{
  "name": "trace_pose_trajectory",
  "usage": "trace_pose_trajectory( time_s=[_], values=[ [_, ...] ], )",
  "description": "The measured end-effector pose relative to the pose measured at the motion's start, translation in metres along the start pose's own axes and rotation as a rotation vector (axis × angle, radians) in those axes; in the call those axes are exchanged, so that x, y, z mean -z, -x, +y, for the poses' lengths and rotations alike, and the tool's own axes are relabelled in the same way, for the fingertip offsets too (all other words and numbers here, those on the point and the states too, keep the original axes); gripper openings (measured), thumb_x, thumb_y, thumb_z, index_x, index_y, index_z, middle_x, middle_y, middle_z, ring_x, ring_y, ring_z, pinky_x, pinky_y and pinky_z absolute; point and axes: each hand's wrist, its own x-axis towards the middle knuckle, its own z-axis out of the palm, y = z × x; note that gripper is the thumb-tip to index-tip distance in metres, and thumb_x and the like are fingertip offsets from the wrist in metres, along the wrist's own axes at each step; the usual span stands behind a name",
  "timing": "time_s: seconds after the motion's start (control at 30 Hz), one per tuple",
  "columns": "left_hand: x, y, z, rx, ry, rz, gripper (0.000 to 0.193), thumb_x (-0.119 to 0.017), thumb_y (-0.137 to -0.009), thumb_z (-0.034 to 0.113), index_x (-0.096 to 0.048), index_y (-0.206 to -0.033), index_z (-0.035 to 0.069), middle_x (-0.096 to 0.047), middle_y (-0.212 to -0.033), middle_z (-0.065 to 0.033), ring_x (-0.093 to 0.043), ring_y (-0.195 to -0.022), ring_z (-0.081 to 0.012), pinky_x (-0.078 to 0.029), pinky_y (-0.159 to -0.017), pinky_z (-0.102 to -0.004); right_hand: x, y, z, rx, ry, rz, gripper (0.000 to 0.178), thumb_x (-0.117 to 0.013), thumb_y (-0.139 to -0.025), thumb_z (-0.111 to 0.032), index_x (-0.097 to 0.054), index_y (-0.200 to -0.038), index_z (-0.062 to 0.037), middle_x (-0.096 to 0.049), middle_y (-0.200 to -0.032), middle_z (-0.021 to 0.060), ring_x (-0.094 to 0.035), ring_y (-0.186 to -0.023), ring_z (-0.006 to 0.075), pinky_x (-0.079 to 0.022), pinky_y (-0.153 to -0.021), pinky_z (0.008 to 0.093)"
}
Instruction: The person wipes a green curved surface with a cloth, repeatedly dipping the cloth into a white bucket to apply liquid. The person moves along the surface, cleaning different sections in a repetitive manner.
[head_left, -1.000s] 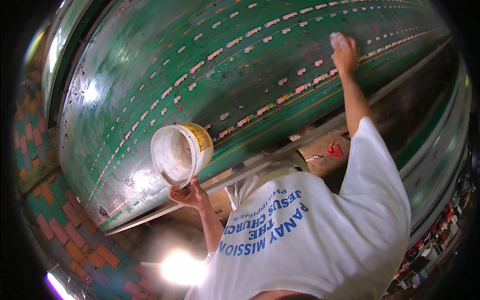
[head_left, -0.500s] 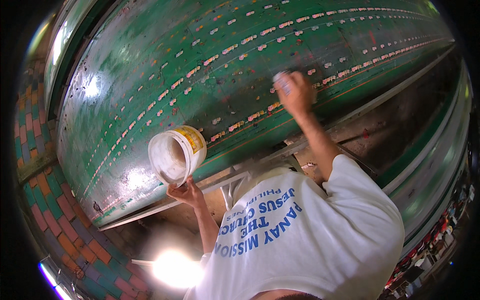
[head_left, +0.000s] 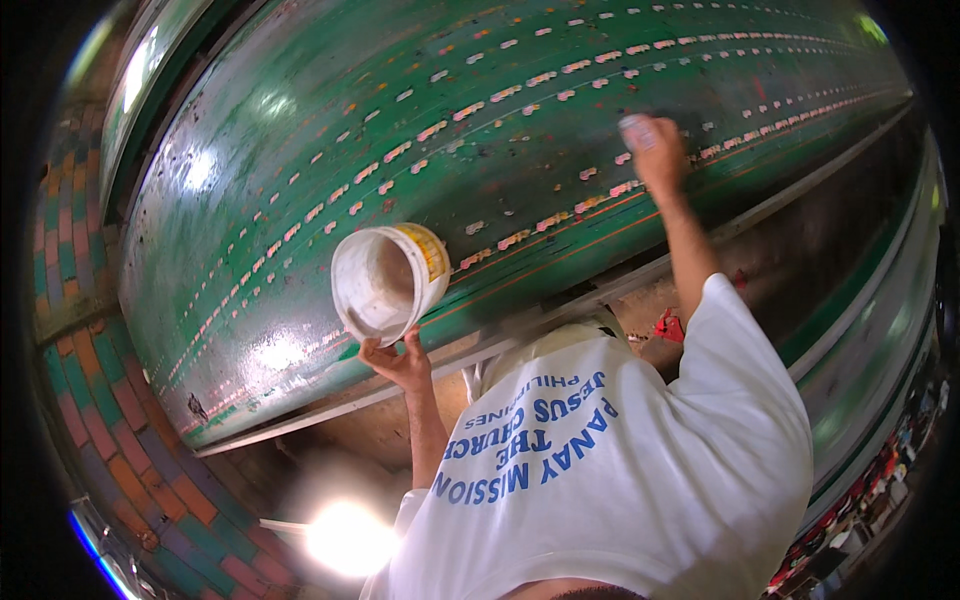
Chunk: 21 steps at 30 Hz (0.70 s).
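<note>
My left hand (head_left: pixel 400 362) grips the lower rim of a white plastic bucket (head_left: pixel 352 285) with a yellow label. The bucket is tilted, its open mouth turned toward me; a little pale residue shows inside. It is over the near edge of a long green tabletop (head_left: pixel 300 375) marked with rows of small pale, pinkish printed shapes. Farther right, my right hand (head_left: pixel 660 155) is closed around a small whitish wad (head_left: pixel 636 132), blurred, perhaps cloth or sponge. The wad is at the tabletop among the printed rows; whether it touches cannot be made out.
A pale rail (head_left: pixel 290 418) runs along the table's near edge. Another long green table (head_left: pixel 880 320) stands at the right. Coloured brick-like paving (head_left: pixel 120 415) lies at left, and a bright lamp (head_left: pixel 350 540) glows at lower left. A red object (head_left: pixel 668 325) is below the table edge.
My right hand has moved right and farther away over the tabletop with the wad. The bucket in my left hand has shifted right and slightly farther away.
</note>
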Motion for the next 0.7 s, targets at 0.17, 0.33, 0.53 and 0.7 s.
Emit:
trace_pose_trajectory(
  time_s=[0.17,0.33,0.53,0.7],
  values=[
    [-0.003,0.008,-0.013,0.073,0.151,0.042,0.069,-0.09,-0.093,0.025,-0.035,-0.131,0.006,-0.049,-0.121,-0.011,-0.063,-0.098,-0.0178,-0.053,-0.082,-0.0279,-0.012,-0.042,0.034,-0.492,0.452,0.189,0.027,-0.077,-0.098,-0.036,-0.079,-0.12,-0.022,-0.069,-0.122,0.0124,-0.069,-0.108,0.037,-0.058,-0.092,0.0502],
    [0.002,0.016,-0.019,0.157,0.181,0.075,0.083,-0.094,-0.089,0.039,-0.036,-0.137,0.006,-0.046,-0.131,-0.0121,-0.058,-0.119,-0.0224,-0.05,-0.1,-0.037,-0.05,0.009,-0.071,-0.093,0.189,-0.01,0.029,-0.076,-0.098,-0.038,-0.077,-0.12,-0.0189,-0.068,-0.115,0.0117,-0.068,-0.101,0.0379,-0.057,-0.088,0.0513],
    [0.014,0.022,-0.025,0.127,0.106,0.126,0.073,-0.091,-0.091,0.032,-0.038,-0.134,0.007,-0.043,-0.126,-0.0073,-0.052,-0.115,-0.0181,-0.047,-0.098,-0.0346,-0.089,0.106,-0.227,0.528,-0.15,-0.237,0.028,-0.081,-0.089,-0.034,-0.076,-0.112,-0.0196,-0.067,-0.112,0.0042,-0.065,-0.104,0.0305,-0.051,-0.089,0.0483],
    [0.013,0.025,-0.026,0.213,0.199,0.192,0.059,-0.084,-0.095,0.018,-0.036,-0.129,0.009,-0.04,-0.121,-0.0066,-0.053,-0.112,-0.0202,-0.051,-0.094,-0.0353,-0.109,0.089,-0.25,0.526,-0.224,-0.228,0.023,-0.08,-0.092,-0.031,-0.076,-0.111,-0.0207,-0.065,-0.109,0.0032,-0.064,-0.103,0.0285,-0.049,-0.087,0.0474]
  ],
)
